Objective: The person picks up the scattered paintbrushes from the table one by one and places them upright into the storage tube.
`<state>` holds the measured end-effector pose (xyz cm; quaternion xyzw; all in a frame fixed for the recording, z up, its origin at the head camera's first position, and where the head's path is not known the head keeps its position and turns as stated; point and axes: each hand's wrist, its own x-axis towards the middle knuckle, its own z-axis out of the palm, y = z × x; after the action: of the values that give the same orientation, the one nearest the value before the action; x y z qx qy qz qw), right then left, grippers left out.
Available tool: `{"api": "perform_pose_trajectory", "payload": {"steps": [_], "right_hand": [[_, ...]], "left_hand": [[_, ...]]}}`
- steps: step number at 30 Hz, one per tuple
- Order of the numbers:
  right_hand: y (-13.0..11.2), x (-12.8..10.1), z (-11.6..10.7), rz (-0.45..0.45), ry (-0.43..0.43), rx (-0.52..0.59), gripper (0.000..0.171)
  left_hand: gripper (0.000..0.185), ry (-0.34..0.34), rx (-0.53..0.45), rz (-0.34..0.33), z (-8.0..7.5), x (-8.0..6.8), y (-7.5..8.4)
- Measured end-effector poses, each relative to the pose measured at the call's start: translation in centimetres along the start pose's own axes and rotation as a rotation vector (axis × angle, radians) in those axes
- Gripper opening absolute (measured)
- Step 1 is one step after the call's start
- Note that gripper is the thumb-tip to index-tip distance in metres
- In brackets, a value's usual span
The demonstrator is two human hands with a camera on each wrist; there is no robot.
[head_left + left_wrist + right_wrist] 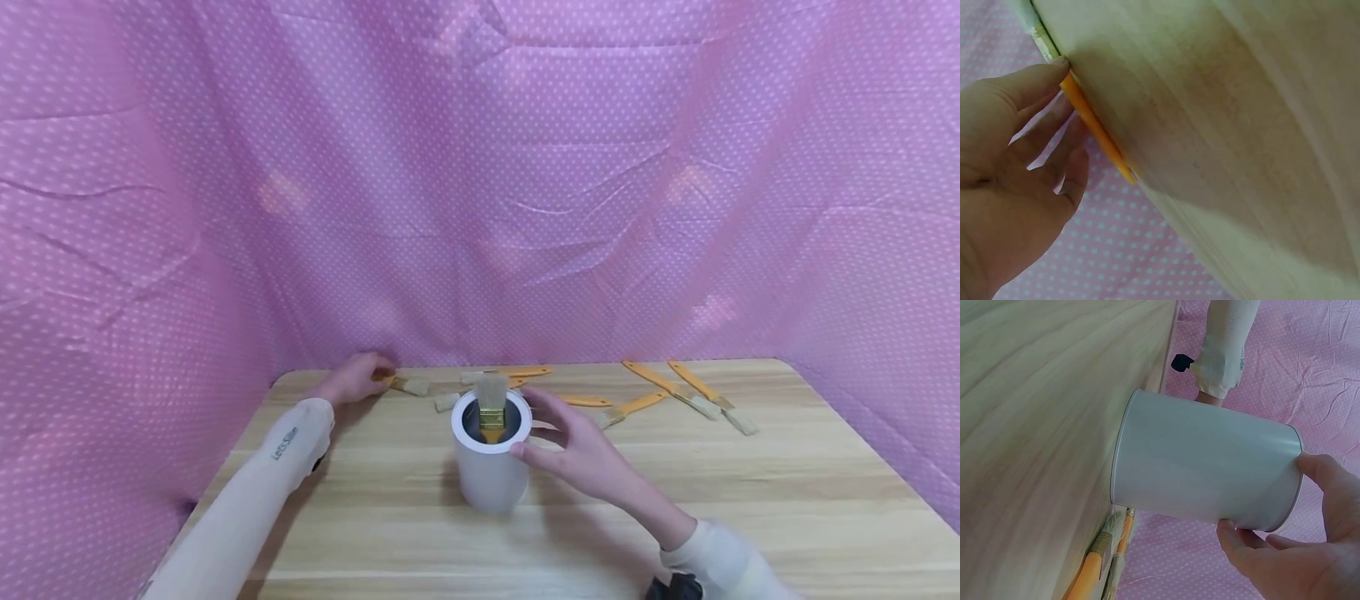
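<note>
A white can (491, 467) on the table (787, 492), one brush (492, 408) in it, a hand at each side.

The can stands upright near the table's middle and holds a single brush, bristles up and orange handle down inside (nothing else shows in it). The right hand (581, 450) touches the can's rim with thumb and fingertips curled lightly at its edge; the wrist view shows them (1329, 481) on the lip rather than wrapped round the body. The left hand (352, 377) reaches to the far left edge and pinches the orange handle of a second brush (405, 384) lying flat there. More brushes (675, 392) lie loose beyond and right of the can. The left sleeve (285, 442) carries small dark lettering, too small to read surely.
</note>
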<state>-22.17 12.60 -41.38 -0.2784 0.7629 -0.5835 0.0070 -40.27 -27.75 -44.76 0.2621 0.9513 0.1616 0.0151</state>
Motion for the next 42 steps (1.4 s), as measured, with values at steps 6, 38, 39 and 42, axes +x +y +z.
{"api": "perform_pose_trajectory", "payload": {"steps": [6,38,39,42], "right_hand": [[0.2,0.3,0.0,-0.031,-0.023,0.002,0.071],[0.5,-0.1,0.1,-0.050,-0.022,0.012,0.069],[0.5,-0.2,0.0,-0.051,-0.020,0.010,0.069],[0.6,-0.1,0.1,-0.051,-0.020,0.011,0.068]], "left_hand": [[0.018,-0.003,-0.003,-0.051,-0.4,-0.2,-0.1],[0.017,0.097,-0.108,-0.053,-1.5,-1.7,4.3],[0.018,0.118,-0.109,-0.052,-1.6,-1.8,4.7],[0.021,0.180,-0.126,-0.045,-1.7,-2.1,5.6]]}}
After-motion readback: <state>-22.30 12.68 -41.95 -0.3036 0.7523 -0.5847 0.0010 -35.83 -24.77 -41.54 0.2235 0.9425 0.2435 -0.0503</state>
